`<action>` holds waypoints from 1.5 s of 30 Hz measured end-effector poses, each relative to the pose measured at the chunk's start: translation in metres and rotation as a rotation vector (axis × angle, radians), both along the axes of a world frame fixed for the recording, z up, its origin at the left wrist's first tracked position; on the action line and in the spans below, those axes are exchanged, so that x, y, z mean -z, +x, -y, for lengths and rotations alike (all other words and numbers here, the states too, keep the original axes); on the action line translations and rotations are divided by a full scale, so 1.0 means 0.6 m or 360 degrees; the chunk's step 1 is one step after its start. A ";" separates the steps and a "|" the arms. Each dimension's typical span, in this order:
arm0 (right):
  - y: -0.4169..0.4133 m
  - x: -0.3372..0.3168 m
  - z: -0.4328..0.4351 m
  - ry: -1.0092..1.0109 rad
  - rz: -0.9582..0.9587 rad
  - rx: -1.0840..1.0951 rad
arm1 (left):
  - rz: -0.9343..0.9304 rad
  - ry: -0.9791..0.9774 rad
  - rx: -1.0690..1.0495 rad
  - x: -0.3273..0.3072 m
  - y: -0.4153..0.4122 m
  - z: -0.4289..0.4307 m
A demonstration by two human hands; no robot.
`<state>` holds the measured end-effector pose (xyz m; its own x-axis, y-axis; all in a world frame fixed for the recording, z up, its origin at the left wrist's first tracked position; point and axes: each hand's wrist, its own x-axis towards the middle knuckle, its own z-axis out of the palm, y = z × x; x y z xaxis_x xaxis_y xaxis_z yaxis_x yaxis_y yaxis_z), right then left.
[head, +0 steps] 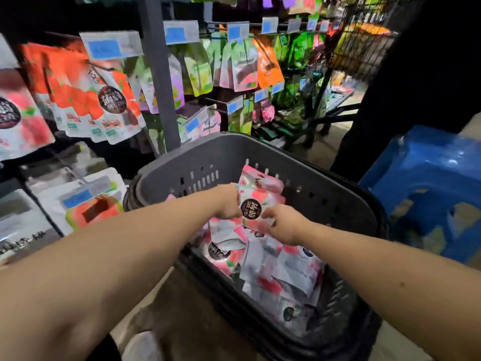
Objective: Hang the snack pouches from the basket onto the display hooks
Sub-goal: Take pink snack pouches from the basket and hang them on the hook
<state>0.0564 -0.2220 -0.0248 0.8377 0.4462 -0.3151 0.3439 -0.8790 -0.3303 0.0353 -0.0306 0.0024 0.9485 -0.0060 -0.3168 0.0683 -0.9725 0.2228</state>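
Note:
A dark grey plastic basket [346, 204] stands in front of me with several pink-and-white snack pouches [281, 280] piled inside. Over the pile, both hands hold one pouch with a round black label [256, 196]. My left hand [229, 204] grips its left edge. My right hand [283, 225] pinches its lower right corner. At the upper left, matching red-and-white pouches [104, 105] hang in rows from a display hook [100, 66].
A grey upright post [161, 82] divides the rack. Green, orange and purple pouches [244, 63] hang to its right under blue price tags. White packs [86, 204] fill the lower left shelves. A blue plastic stool [429, 188] stands right of the basket.

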 end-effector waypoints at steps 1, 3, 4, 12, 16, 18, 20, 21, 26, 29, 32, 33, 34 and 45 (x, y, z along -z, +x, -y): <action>0.013 0.013 0.001 -0.0041 -0.0037 0.0063 | -0.0028 0.0022 0.0018 0.011 0.019 0.003; 0.039 0.039 -0.001 -0.0081 -0.0100 0.0243 | -0.0069 0.0084 0.0053 0.029 0.049 0.004; 0.052 0.052 -0.002 -0.0063 -0.0113 0.0370 | -0.0084 0.0127 0.0065 0.037 0.064 0.001; 0.099 0.122 -0.022 0.0480 -0.0318 0.1333 | 0.0094 -0.0081 0.0054 0.092 0.151 -0.030; 0.103 0.145 -0.024 0.0662 -0.0507 0.1333 | 0.0101 -0.0005 0.0161 0.116 0.165 -0.036; 0.101 0.146 -0.022 0.0801 -0.0434 0.1416 | 0.0142 0.0073 0.0218 0.123 0.168 -0.043; 0.102 0.143 -0.022 0.1021 -0.0430 0.1489 | 0.0131 0.0141 0.0249 0.116 0.170 -0.050; 0.101 0.139 -0.020 0.1127 -0.0430 0.1502 | 0.0117 0.0136 0.0257 0.112 0.170 -0.054; 0.103 0.108 -0.021 0.1227 -0.0300 0.1337 | -0.0060 -0.0175 0.0108 0.085 0.149 -0.063; 0.109 0.096 -0.023 0.1323 -0.0301 0.1292 | -0.0222 -0.0397 0.0080 0.066 0.139 -0.064; 0.112 0.080 -0.024 0.1376 -0.0323 0.1242 | -0.0445 -0.0624 0.0055 0.055 0.117 -0.071; 0.111 0.075 -0.026 0.1387 -0.0334 0.1220 | -0.0493 -0.0701 0.0036 0.055 0.110 -0.075; 0.109 0.070 -0.028 0.1379 -0.0352 0.1191 | -0.0531 -0.0739 0.0036 0.055 0.103 -0.076; 0.087 0.073 -0.011 0.1286 -0.0929 0.1125 | -0.0575 -0.0740 -0.0193 0.061 0.070 -0.099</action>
<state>0.1083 -0.2157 -0.0688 0.8006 0.1912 -0.5679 -0.5092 -0.2827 -0.8129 0.0770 0.0290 -0.0343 0.7837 -0.1197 -0.6094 0.3235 -0.7590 0.5651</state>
